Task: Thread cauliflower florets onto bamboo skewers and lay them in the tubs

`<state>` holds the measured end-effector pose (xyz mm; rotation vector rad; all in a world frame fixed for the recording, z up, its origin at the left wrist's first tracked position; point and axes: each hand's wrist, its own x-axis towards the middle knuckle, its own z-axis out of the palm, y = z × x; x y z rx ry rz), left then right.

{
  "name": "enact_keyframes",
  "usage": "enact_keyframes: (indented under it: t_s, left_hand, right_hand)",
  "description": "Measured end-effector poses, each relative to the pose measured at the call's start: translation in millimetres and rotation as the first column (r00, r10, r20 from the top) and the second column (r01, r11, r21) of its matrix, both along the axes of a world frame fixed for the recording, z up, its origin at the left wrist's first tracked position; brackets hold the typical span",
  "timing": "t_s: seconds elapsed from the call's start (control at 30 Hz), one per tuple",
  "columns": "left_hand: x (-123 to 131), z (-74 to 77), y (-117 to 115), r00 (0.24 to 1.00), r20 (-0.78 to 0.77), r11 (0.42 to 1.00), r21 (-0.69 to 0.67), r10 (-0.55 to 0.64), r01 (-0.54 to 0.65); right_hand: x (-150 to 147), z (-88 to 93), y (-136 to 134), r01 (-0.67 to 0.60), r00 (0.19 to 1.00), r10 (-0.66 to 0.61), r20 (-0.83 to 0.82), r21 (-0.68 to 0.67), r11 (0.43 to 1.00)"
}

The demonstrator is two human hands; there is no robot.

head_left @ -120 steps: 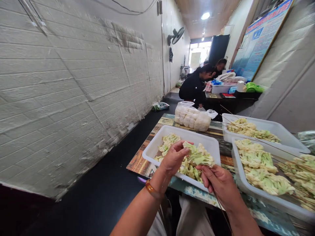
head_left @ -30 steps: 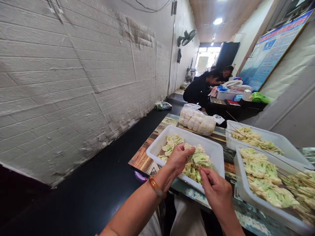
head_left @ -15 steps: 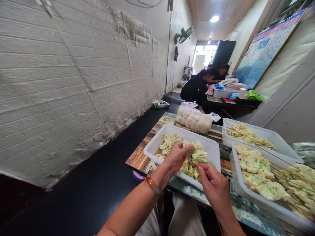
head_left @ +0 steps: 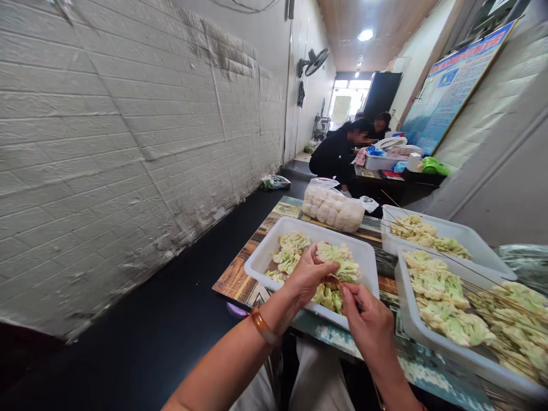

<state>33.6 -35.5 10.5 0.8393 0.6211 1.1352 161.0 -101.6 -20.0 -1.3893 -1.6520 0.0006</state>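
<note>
My left hand [head_left: 309, 274] is closed on a pale green-white cauliflower floret [head_left: 340, 262], with the thumb pressed along its stem. It hovers over a white plastic tray [head_left: 252, 268] in which more cauliflower pieces [head_left: 291, 251] lie. Close beside it, my right hand [head_left: 367, 314] is pinched near the floret's stem end. A thin skewer [head_left: 378, 395] shows below that hand, along the forearm; the fingers hide most of it. The fingertips of both hands nearly meet above the tray.
To the right, two white trays [head_left: 400, 302] hold skewered cauliflower [head_left: 454, 325], with sticks poking over the rims. A plastic bag of round pale pieces [head_left: 334, 208] lies behind my tray on the patterned table [head_left: 240, 268]. Two people in dark clothes [head_left: 336, 151] bend over a farther table.
My left hand and the floret have tilted slightly, and the left thumb now lies nearer the right fingertips. The whole view has shifted a little, moving the scene leftward.
</note>
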Motion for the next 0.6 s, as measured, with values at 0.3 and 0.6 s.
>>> enact_keyframes:
  t_s: [0.3,0.6]
  left_hand:
    - [11,-0.3,-8,0.997,0.047,0.998,0.022,0.058,-0.059]
    - [17,-3.7,-16,0.992,0.097,0.996,0.034,0.084,-0.087]
  right_hand:
    - [0,-1.4,0,0.026,1.0,-0.026,-0.001,0.001,1.0]
    - [2,2.3,-3,0.011,1.0,-0.011,-0.024,0.006,1.0]
